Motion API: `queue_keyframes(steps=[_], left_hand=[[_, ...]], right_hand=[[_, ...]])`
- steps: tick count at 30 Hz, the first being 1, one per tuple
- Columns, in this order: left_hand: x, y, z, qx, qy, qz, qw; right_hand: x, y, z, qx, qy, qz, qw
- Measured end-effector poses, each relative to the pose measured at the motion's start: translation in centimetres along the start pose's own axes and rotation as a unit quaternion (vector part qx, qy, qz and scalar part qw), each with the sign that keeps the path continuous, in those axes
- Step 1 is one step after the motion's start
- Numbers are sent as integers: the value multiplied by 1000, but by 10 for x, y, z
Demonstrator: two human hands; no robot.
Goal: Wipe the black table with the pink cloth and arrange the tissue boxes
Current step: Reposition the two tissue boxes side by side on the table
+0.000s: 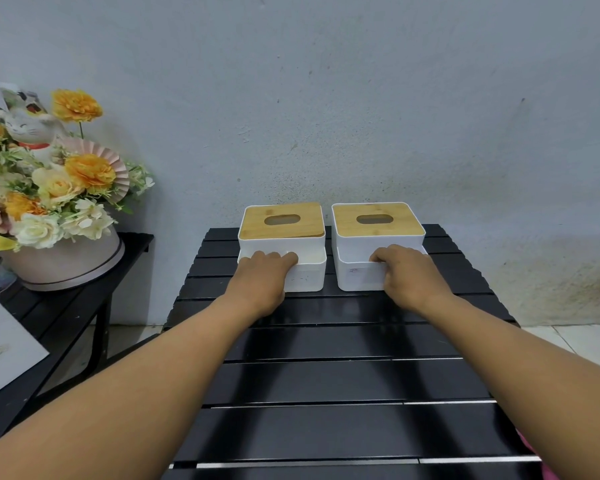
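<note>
We see two white tissue boxes standing side by side at the far end of the black table (326, 382), close against the grey wall (361, 98). A narrow gap separates them. Each has a wooden lid with an oval slot, and each has a lower open tray along its near side.

The left hand (260, 275) lies on the near left part of the left tissue box (281, 225). Its fingers are curled over the rim of the front tray and dip inside, so it grips that edge. The right hand (407, 275) does the same on the right tissue box (378, 225): its fingers are hooked over the tray rim, and the palm covers the near right corner. Both forearms stretch out over the dark slats, which are glossy enough to mirror them.

At the bottom right edge of the view, just past the table's corner, we make out a sliver of pink (534, 452). It may be the pink cloth, but too little shows for us to be sure.

To the left stands a lower black side table (132, 244), apart from the main one. It carries a round pale pot of orange and cream flowers (59, 188), with a grey cat figurine (28, 128) set among them.
</note>
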State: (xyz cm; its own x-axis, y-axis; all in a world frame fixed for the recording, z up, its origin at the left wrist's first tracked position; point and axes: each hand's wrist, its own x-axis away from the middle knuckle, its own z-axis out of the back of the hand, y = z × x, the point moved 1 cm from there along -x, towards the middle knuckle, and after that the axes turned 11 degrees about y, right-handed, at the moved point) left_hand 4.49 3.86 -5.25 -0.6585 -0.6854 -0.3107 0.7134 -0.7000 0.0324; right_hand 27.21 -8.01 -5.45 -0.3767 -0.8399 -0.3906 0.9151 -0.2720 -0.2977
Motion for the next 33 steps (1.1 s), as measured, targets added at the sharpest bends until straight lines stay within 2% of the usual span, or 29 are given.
queue_keyframes(steps=[18, 33], left_hand=[[1, 0, -1, -7, 9, 3, 1000], [2, 1, 3, -8, 0, 3, 1000]], right_hand=[[2, -2, -2, 58, 16, 35, 998], [3, -7, -1, 75, 6, 22, 997]])
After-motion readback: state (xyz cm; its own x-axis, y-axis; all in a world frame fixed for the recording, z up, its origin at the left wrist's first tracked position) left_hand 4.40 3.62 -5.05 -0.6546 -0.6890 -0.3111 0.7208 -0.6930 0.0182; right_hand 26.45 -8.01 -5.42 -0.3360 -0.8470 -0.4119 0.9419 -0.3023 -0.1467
